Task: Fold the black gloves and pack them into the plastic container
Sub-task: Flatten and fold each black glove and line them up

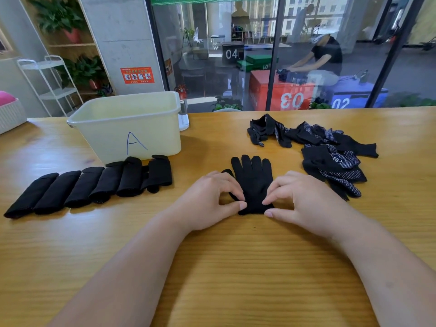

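Your left hand [210,199] and right hand [304,197] both have curled fingers, and each pinches a near corner of the cuff of a black glove [253,182] between thumb and forefinger. The glove lies flat on the table [236,267], its fingers pointing to the far side. To its left, a row of folded gloves [89,187] lies just on the near side of the plastic container [127,128]. A loose pile of gloves [325,152] lies to the far right.
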A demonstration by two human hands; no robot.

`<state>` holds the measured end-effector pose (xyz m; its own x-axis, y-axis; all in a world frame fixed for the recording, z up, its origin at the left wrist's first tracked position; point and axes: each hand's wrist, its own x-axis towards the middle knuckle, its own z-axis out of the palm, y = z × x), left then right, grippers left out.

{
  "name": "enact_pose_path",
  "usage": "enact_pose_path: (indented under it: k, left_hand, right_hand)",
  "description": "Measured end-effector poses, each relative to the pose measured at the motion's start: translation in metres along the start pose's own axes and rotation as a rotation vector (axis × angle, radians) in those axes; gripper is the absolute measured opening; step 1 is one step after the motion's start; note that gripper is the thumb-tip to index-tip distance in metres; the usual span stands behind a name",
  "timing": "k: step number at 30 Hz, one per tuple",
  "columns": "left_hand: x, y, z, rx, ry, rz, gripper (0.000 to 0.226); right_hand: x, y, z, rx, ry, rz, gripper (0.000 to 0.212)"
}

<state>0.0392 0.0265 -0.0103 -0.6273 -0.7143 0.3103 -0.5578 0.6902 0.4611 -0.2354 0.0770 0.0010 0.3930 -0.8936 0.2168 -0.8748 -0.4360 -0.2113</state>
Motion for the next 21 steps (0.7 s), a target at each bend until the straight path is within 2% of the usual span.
enact_pose_path:
  k: [6,10,15,18,21]
  left_hand:
    - [0.002,0.001,0.005,0.053,-0.020,0.023,0.034]
    - [0.003,0.004,0.006,0.090,-0.006,0.039,0.025]
    - [0.002,0.003,0.008,0.088,0.023,0.024,0.024]
    - [0.002,0.004,0.007,0.100,0.007,0.021,0.028]
    - [0.003,0.008,0.008,0.107,0.044,0.002,0.015]
  right_hand:
    - [0.001,-0.005,0.008,-0.103,0.094,-0.028,0.021]
    - [-0.001,-0.002,0.004,-0.082,0.052,-0.037,0.027]
    - [0.002,-0.006,0.010,-0.108,0.119,-0.027,0.017]
    - [0.002,-0.005,0.012,-0.041,0.143,-0.001,0.014]
    - [-0.001,-0.001,0.010,0.069,0.143,0.003,0.017]
